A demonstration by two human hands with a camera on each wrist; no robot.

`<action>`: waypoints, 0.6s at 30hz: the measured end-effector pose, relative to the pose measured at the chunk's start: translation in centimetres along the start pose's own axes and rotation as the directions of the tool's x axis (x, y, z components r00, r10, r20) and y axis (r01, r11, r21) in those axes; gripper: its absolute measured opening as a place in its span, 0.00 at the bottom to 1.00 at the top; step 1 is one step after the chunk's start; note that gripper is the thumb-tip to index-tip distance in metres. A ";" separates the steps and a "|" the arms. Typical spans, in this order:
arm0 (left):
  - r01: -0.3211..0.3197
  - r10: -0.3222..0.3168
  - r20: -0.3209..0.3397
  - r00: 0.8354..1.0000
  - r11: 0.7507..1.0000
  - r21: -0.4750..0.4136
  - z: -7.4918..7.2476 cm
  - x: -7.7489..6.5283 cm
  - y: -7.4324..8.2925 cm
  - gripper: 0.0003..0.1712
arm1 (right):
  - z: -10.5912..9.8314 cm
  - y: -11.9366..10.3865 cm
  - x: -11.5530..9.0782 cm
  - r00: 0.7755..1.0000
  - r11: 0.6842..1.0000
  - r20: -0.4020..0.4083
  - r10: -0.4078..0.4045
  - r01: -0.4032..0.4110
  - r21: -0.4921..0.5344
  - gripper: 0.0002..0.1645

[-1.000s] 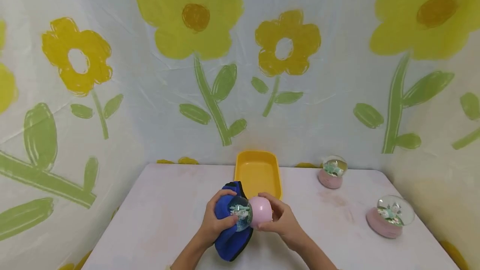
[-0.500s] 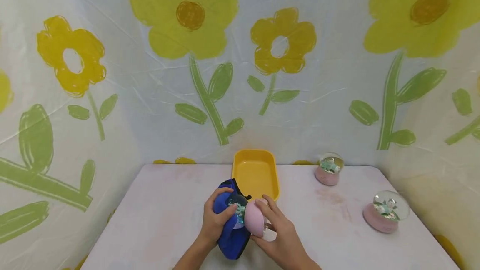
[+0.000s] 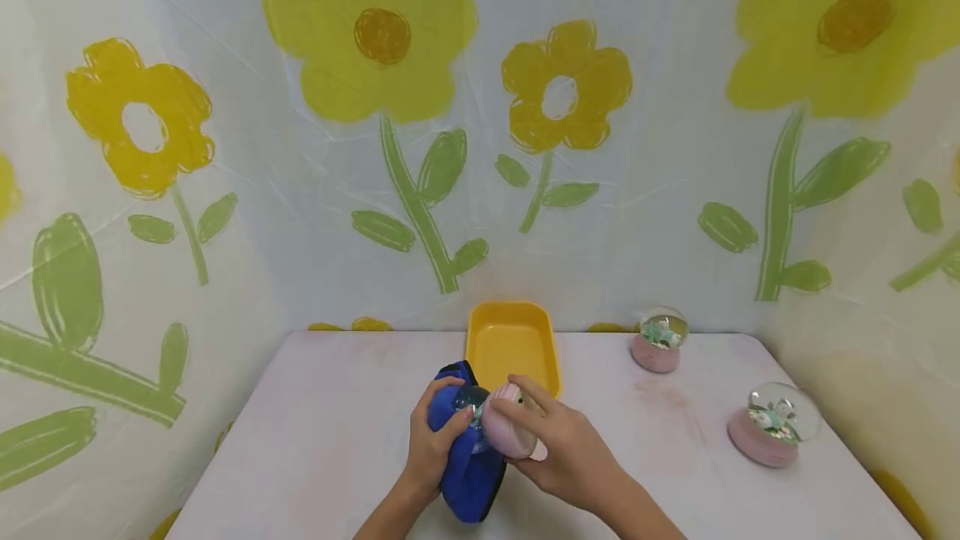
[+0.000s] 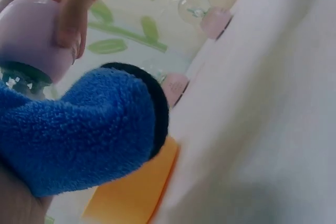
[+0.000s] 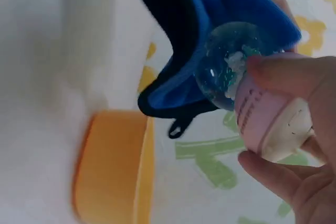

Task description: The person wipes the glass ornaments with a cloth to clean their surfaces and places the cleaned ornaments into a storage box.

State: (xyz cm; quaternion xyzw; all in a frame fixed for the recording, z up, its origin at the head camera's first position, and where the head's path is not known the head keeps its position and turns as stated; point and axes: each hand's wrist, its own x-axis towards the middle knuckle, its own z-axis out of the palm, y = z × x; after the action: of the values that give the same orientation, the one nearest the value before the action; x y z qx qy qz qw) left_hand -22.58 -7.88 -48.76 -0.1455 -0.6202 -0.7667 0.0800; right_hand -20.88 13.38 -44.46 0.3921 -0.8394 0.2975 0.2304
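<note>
A snow globe (image 5: 265, 111) with a pink base and a clear dome is held between my two hands above the table. My right hand (image 3: 566, 444) grips its pink base, thumb and fingers spread round it. In the right wrist view, lettering shows on the base and its pale underside is partly turned out. My left hand (image 3: 431, 444) holds a blue cloth (image 4: 100, 124) with black edging and a small loop, folded against the glass dome (image 5: 228, 66). Small white and green figures show inside the dome. The cloth hides part of the glass.
A yellow tray (image 3: 553, 348) stands at the back middle of the table, just beyond the hands. Two more pink-based snow globes are at the right, one farther back (image 3: 656, 354) and one nearer (image 3: 762, 438). A flower-printed backdrop (image 3: 637, 257) rises behind the white table (image 3: 315, 423).
My right hand has shifted its grip on the pink base and turned the snow globe, tilting its underside toward the right. The left hand keeps the blue cloth on the dome.
</note>
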 end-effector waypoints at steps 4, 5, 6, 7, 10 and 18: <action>-0.095 0.095 0.008 0.995 0.994 0.063 -0.5 0.4 0.1 0.24 | 0.5 1.9 0.6 0.943 0.784 0.168 0.286 -0.332 0.524 0.46; -0.112 0.111 0.008 0.994 0.990 0.084 -0.5 0.4 0.2 0.24 | 0.8 2.2 0.6 0.905 0.664 0.235 0.354 -0.420 0.618 0.45; -0.122 0.122 0.008 0.993 0.987 0.104 -0.6 0.3 0.1 0.25 | 1.2 2.4 0.4 0.864 0.548 0.294 0.409 -0.491 0.678 0.43; -0.126 0.126 0.005 0.992 0.985 0.118 -0.6 0.2 0.0 0.25 | 1.5 2.5 0.1 0.823 0.456 0.344 0.453 -0.545 0.704 0.42; -0.115 0.119 -0.016 0.993 0.983 0.145 -0.7 0.2 -0.3 0.24 | 2.6 2.1 -0.5 0.739 0.315 0.400 0.543 -0.620 0.718 0.43; -0.060 0.059 0.011 0.998 0.989 0.137 -1.0 0.8 -1.1 0.21 | 3.1 -0.5 -1.2 0.865 0.787 0.050 0.500 -0.477 0.392 0.49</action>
State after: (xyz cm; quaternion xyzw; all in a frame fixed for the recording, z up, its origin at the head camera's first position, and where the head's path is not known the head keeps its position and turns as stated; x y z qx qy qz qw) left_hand -23.83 -8.60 -49.71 -0.1608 -0.6670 -0.7191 0.1104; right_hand -20.23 11.60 -47.27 0.1912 -0.8284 0.5194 0.0863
